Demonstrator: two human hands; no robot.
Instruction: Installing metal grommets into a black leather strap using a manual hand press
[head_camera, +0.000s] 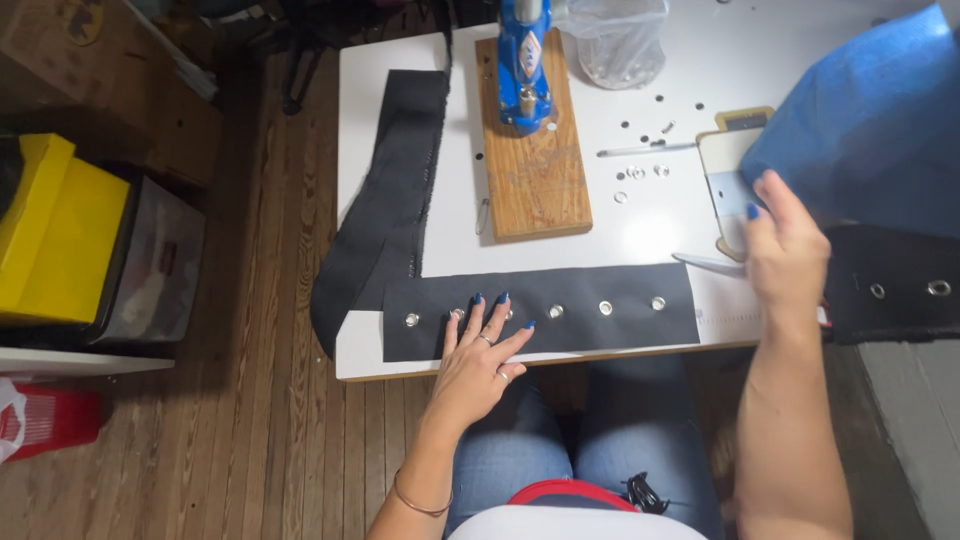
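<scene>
Left hand (483, 345) lies flat, fingers spread, on the black fabric strip with metal eyelets (545, 311). Right hand (785, 243), fingers loosely together, touches the beige card-like block (722, 170), gripping nothing.

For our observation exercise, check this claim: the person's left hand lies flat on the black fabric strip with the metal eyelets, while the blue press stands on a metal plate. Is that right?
Not quite. The head view shows the blue press standing on a wooden board, not a metal plate. The rest holds: the left hand lies flat on the black fabric strip with its metal eyelets.
</scene>
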